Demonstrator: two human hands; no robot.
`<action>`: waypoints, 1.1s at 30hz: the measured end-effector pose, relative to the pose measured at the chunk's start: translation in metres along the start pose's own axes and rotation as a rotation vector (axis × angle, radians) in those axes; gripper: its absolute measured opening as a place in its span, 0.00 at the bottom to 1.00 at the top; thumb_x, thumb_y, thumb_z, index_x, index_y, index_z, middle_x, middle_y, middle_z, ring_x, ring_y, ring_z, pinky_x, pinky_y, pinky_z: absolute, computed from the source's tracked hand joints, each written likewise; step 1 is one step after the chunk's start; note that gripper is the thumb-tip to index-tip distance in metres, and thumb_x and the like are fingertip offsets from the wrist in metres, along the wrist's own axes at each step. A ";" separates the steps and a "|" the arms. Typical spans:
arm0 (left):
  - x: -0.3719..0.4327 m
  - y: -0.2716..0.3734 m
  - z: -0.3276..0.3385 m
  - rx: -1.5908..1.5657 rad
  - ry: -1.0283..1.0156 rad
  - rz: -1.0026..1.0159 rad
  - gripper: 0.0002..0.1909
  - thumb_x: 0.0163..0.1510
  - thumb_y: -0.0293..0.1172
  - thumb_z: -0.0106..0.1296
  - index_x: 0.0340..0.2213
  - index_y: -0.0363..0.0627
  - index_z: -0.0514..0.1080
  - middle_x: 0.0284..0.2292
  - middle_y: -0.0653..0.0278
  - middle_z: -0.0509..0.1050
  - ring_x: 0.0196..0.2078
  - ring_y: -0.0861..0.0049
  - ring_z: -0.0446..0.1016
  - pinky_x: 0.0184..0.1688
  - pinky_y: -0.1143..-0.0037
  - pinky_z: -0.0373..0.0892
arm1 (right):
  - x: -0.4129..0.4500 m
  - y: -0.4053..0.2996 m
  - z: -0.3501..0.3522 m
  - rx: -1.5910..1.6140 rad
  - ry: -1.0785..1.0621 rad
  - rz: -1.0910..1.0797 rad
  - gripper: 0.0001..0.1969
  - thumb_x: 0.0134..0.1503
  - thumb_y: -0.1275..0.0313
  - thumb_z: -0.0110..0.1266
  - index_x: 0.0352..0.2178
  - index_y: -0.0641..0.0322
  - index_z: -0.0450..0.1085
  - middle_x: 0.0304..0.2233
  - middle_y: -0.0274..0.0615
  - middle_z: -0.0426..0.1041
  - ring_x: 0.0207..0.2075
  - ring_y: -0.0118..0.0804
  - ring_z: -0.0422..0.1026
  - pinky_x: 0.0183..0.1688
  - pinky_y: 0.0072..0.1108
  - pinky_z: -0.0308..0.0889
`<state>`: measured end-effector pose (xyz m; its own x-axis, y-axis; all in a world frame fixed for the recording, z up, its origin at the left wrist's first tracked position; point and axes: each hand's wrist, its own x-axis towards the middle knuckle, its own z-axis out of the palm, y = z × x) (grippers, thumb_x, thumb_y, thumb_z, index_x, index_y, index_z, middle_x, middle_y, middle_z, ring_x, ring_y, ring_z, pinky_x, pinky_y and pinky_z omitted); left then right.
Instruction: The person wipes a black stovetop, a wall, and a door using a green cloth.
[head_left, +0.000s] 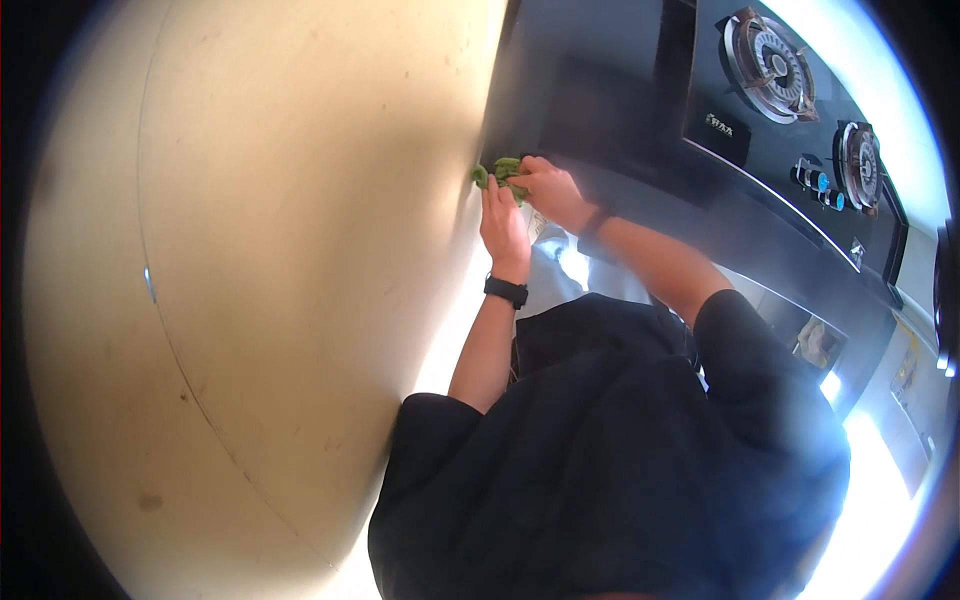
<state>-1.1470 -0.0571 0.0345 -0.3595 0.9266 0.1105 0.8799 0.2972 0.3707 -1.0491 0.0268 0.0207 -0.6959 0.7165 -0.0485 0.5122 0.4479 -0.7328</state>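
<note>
Both of my hands meet at a green item (508, 166), perhaps a cloth or a vegetable, beside the large pale surface. My left hand (506, 221), with a black band at its wrist, reaches up to its lower side, fingertips touching it. From the right, my right hand (551, 191) pinches or presses its right part; a dark band circles that wrist. A curled green end (479, 177) sticks out left of my left fingertips. The dark countertop (592, 112) lies around and beyond the item. Whether my left fingers grip it or only rest on it is unclear.
A black gas hob with a large burner (776, 67), a second burner (862, 166) and blue-marked knobs (821, 182) stands at the upper right. The broad cream surface (300, 225) borders the counter's left end. A shiny silvery surface (566, 259) shows below my hands.
</note>
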 end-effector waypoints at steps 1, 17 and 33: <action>0.002 -0.001 0.001 -0.008 0.002 0.005 0.12 0.51 0.18 0.47 0.39 0.34 0.68 0.48 0.46 0.71 0.52 0.57 0.69 0.51 0.69 0.68 | 0.003 0.000 -0.001 -0.013 -0.028 -0.016 0.12 0.47 0.75 0.55 0.35 0.52 0.77 0.32 0.36 0.69 0.40 0.38 0.69 0.38 0.27 0.68; 0.069 0.022 0.037 -0.320 -0.095 -0.338 0.24 0.63 0.38 0.30 0.52 0.33 0.63 0.51 0.47 0.67 0.56 0.52 0.61 0.59 0.67 0.56 | 0.053 0.035 -0.018 -0.118 0.129 0.075 0.14 0.47 0.76 0.54 0.35 0.47 0.77 0.34 0.35 0.69 0.42 0.38 0.69 0.40 0.27 0.70; 0.090 0.131 0.109 -0.261 -0.022 0.612 0.05 0.52 0.25 0.46 0.32 0.41 0.68 0.36 0.55 0.73 0.38 0.62 0.75 0.33 0.70 0.75 | -0.058 0.119 -0.067 -0.128 0.589 0.636 0.21 0.46 0.76 0.56 0.45 0.49 0.72 0.40 0.39 0.70 0.44 0.45 0.70 0.44 0.31 0.69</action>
<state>-1.0299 0.0902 -0.0079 0.1901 0.9157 0.3542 0.8183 -0.3471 0.4581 -0.9139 0.0741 -0.0179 0.0957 0.9947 -0.0377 0.7918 -0.0990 -0.6027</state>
